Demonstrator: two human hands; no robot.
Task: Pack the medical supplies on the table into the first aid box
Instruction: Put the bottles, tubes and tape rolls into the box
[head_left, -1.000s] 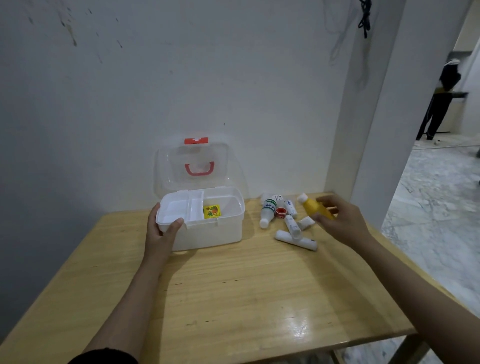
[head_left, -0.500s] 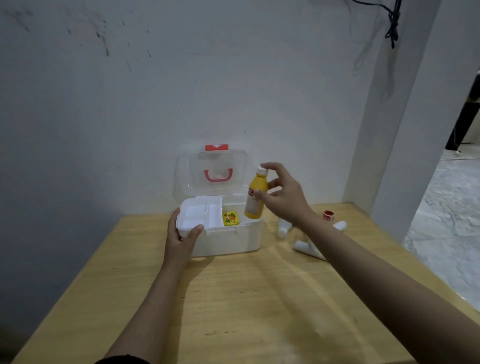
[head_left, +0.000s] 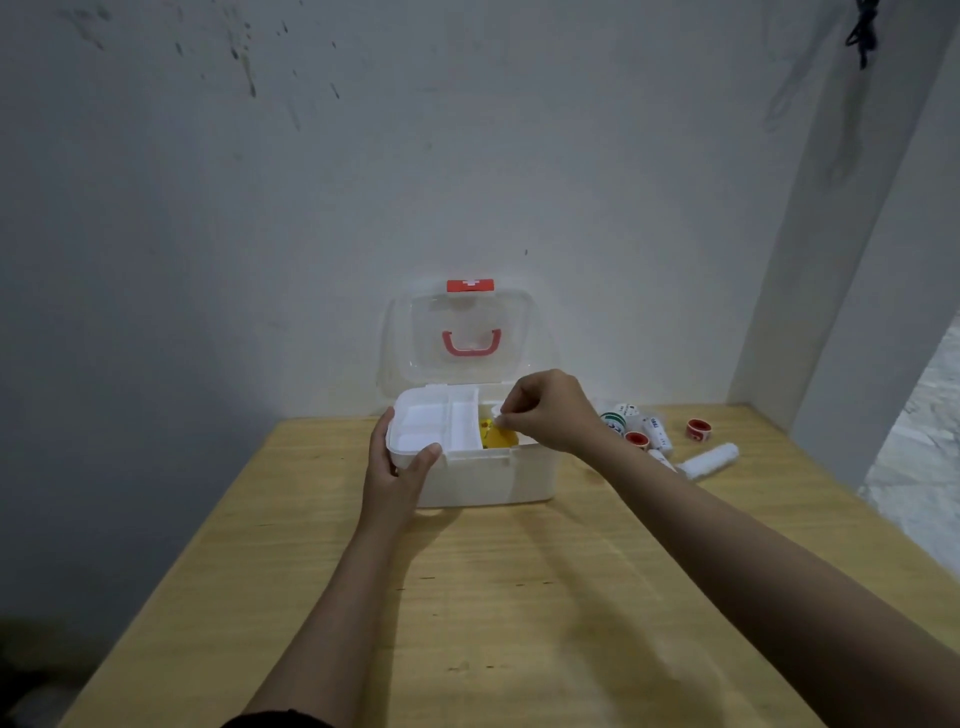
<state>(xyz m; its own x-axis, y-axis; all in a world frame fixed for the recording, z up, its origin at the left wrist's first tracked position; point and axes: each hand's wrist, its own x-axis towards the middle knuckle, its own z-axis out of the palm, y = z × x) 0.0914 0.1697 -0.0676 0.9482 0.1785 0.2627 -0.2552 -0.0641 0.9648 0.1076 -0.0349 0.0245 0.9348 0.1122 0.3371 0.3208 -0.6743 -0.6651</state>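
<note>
Right hand (head_left: 550, 413) pinching yellow bottle (head_left: 500, 437) by its white cap, lowered upright into first aid box (head_left: 488, 475); left hand (head_left: 397, 470) clasping box corner.

white cross on red latch (head_left: 470, 286) of first aid box lid | bottle labels (head_left: 616, 422) printed but too blurred to read

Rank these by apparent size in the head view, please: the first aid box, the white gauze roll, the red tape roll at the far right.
1. first aid box, by far the largest.
2. white gauze roll.
3. red tape roll, smallest.
All three lie about equally far away, so the order seems reliable.
</note>
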